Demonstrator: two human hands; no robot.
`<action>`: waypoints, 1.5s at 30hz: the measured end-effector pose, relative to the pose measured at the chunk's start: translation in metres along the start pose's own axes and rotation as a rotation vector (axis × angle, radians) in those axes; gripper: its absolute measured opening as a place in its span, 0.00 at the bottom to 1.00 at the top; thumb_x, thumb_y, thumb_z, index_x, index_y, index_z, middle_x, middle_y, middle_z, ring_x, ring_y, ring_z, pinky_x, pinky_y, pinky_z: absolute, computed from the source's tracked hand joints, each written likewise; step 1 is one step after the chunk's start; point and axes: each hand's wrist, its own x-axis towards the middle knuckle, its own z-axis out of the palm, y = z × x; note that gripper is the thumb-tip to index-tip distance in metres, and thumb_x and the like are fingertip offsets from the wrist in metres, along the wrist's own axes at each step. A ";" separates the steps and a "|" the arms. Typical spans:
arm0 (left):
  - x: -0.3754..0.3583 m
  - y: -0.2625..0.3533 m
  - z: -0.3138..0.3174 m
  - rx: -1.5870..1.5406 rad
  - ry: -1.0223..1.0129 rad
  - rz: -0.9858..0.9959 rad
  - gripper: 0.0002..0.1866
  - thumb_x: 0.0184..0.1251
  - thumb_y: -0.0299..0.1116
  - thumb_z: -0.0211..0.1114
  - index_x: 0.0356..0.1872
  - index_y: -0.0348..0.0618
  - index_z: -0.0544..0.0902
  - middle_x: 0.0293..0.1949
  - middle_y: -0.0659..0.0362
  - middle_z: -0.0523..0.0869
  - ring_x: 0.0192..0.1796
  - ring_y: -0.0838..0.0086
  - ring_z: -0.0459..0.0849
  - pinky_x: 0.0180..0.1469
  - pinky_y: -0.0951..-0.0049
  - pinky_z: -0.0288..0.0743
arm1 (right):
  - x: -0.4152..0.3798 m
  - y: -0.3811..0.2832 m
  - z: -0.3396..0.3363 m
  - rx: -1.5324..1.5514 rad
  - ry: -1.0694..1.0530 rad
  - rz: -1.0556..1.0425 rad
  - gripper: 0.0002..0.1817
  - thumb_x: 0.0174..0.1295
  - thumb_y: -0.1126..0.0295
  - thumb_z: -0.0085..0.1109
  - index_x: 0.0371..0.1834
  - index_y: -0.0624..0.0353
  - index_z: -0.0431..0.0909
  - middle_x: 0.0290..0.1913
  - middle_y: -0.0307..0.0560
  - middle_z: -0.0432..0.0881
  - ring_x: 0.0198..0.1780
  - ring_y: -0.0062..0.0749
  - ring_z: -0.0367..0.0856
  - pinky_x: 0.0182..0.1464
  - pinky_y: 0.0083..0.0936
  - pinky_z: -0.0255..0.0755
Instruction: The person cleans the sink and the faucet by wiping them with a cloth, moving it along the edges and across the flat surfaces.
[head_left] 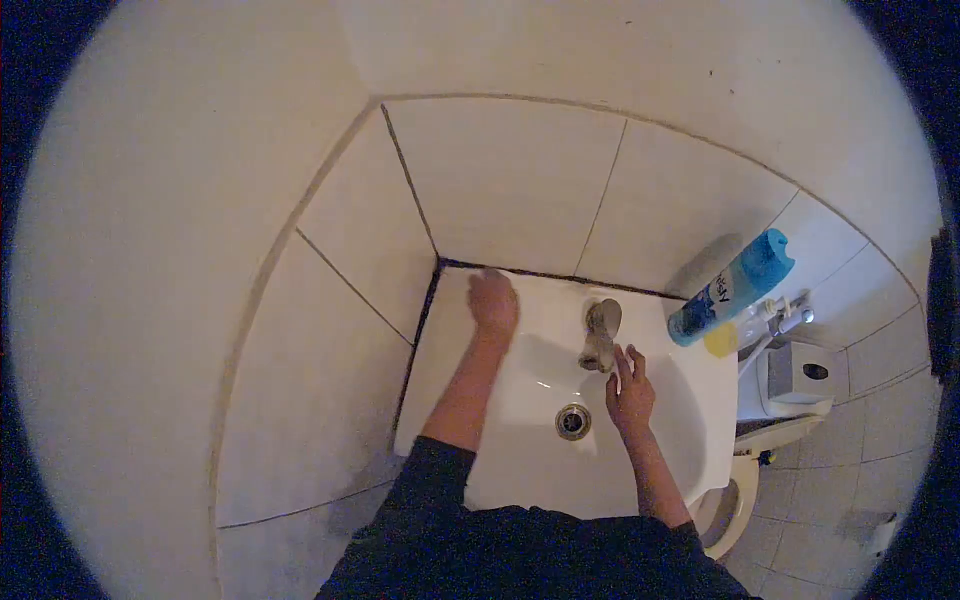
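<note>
The white washbasin (pixel 540 475) lies below me, with a round metal drain (pixel 573 422) in its bowl. My left hand (pixel 493 303) is down at the back left ledge, close to the dark seam along the tiles. Its fingers look curled under and slightly blurred; I cannot tell what is in them. Beside the metal faucet (pixel 601 335), my right hand (pixel 630 393) is over the bowl with its fingers stretched out and apart, fingertips right at the spout. Nothing shows in that hand.
A blue spray can (pixel 732 287) stands on the basin's back right corner, near a yellow item (pixel 721 339) and a clear bottle (pixel 752 325). Farther right are a grey tissue box (pixel 801 372) and a toilet (pixel 742 495). Tiled walls (pixel 500 180) border the basin behind and left.
</note>
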 end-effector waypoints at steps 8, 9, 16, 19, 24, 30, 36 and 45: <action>-0.008 -0.044 -0.006 -0.044 0.272 0.069 0.19 0.54 0.39 0.54 0.41 0.33 0.74 0.44 0.51 0.77 0.46 0.61 0.74 0.54 0.63 0.64 | -0.001 0.002 -0.003 -0.048 0.008 -0.043 0.28 0.50 0.72 0.50 0.58 0.48 0.61 0.56 0.53 0.63 0.41 0.46 0.76 0.36 0.34 0.74; -0.007 -0.049 -0.013 -0.074 0.199 0.001 0.21 0.54 0.40 0.55 0.43 0.32 0.73 0.44 0.51 0.77 0.46 0.61 0.74 0.54 0.63 0.64 | -0.001 0.001 -0.002 -0.042 0.004 -0.035 0.28 0.50 0.72 0.50 0.58 0.48 0.61 0.56 0.53 0.63 0.41 0.46 0.76 0.36 0.34 0.74; -0.022 -0.012 0.008 -0.114 0.257 0.114 0.21 0.54 0.40 0.55 0.44 0.32 0.73 0.42 0.53 0.77 0.44 0.62 0.75 0.49 0.64 0.67 | 0.001 -0.002 0.002 0.008 0.057 -0.017 0.28 0.49 0.73 0.50 0.57 0.47 0.62 0.55 0.53 0.64 0.41 0.46 0.76 0.37 0.35 0.74; -0.010 -0.053 -0.016 -0.153 0.166 -0.073 0.18 0.52 0.38 0.58 0.40 0.34 0.75 0.41 0.54 0.77 0.44 0.60 0.75 0.48 0.63 0.68 | 0.002 0.003 -0.001 -0.020 0.039 -0.029 0.28 0.49 0.73 0.50 0.57 0.47 0.62 0.55 0.53 0.65 0.41 0.46 0.76 0.37 0.35 0.74; -0.007 -0.018 -0.001 0.075 0.059 -0.070 0.15 0.50 0.37 0.59 0.35 0.36 0.76 0.41 0.53 0.77 0.43 0.59 0.74 0.45 0.62 0.71 | 0.001 -0.001 0.001 0.002 0.042 -0.010 0.27 0.49 0.73 0.50 0.57 0.47 0.63 0.54 0.52 0.65 0.41 0.45 0.76 0.36 0.34 0.74; -0.003 -0.072 -0.023 -0.068 0.051 0.012 0.16 0.53 0.40 0.57 0.34 0.36 0.77 0.40 0.52 0.77 0.44 0.61 0.75 0.43 0.66 0.71 | 0.002 0.003 -0.001 -0.020 0.099 -0.053 0.25 0.50 0.72 0.50 0.55 0.48 0.64 0.53 0.52 0.66 0.38 0.45 0.76 0.33 0.35 0.74; -0.004 -0.033 -0.020 -0.086 0.071 0.001 0.17 0.51 0.40 0.58 0.35 0.35 0.78 0.39 0.51 0.77 0.43 0.60 0.76 0.44 0.65 0.71 | 0.003 0.002 0.006 0.026 0.104 -0.051 0.25 0.49 0.72 0.50 0.55 0.48 0.65 0.52 0.53 0.66 0.37 0.45 0.77 0.33 0.35 0.74; 0.003 -0.006 0.001 -0.103 0.057 -0.055 0.21 0.46 0.42 0.62 0.35 0.33 0.77 0.39 0.46 0.78 0.46 0.54 0.74 0.51 0.60 0.66 | 0.004 0.000 0.003 0.028 0.059 -0.021 0.25 0.49 0.73 0.50 0.55 0.48 0.65 0.52 0.55 0.66 0.37 0.46 0.77 0.34 0.35 0.74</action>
